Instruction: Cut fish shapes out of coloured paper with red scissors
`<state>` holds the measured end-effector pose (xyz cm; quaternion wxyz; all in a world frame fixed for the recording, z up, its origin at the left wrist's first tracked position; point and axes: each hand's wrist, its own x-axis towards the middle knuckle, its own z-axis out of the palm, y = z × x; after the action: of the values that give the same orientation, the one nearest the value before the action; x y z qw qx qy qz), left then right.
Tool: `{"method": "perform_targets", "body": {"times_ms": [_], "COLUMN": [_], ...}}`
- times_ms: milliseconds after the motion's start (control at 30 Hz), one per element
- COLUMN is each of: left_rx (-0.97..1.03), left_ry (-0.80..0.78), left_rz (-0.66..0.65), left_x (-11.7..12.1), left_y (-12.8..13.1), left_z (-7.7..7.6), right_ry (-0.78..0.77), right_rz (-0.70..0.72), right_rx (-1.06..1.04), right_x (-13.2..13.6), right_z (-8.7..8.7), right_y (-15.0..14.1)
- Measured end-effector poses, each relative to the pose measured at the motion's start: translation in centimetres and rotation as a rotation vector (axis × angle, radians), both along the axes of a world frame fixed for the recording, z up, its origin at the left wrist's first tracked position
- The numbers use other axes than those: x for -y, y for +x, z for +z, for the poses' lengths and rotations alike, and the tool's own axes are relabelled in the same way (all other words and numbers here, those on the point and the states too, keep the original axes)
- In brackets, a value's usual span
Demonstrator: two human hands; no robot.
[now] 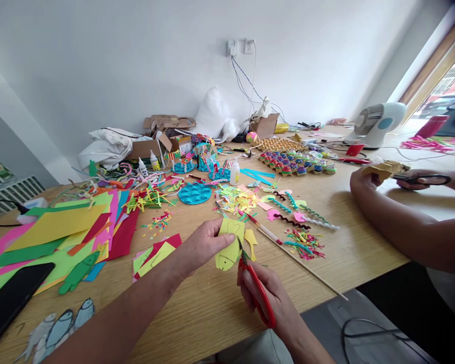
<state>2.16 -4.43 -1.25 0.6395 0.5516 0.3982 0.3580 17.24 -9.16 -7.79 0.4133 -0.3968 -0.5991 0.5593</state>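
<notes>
My left hand (pixel 208 243) pinches a piece of yellow-green paper (pixel 227 260) with a fish drawn on it in dark lines. Red-handled scissors (pixel 261 293) are in my right hand (pixel 263 288), their blades at the right edge of that paper. A curved yellow paper offcut (pixel 251 242) lies just beyond the blades. Left of my hands is a small stack of coloured paper pieces (pixel 157 255). Drawn paper fish (pixel 62 326) and a green paper fish (pixel 79 272) rest at the lower left.
Coloured paper sheets (pixel 60 227) and a black phone (pixel 17 303) cover the left side. A wooden stick (pixel 307 268) lies to the right. Beyond are paper scraps (pixel 237 199), a blue disc (pixel 194 193) and a glue bottle (pixel 234 173). At right, another person's arms (pixel 398 227) hold black-handled scissors (pixel 426 179).
</notes>
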Motion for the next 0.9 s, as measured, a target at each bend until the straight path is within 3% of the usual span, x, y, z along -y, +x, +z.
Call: {"method": "perform_targets", "body": {"times_ms": [900], "left_rx": [0.043], "left_ry": [-0.061], "left_rz": [-0.043], "left_x": [-0.42], "left_y": [-0.63], "left_z": [-0.1], "right_ry": [-0.014], "right_rz": [0.003], "right_rx": [0.051], "right_x": [0.06], "right_z": [-0.24], "right_y": [0.02]}}
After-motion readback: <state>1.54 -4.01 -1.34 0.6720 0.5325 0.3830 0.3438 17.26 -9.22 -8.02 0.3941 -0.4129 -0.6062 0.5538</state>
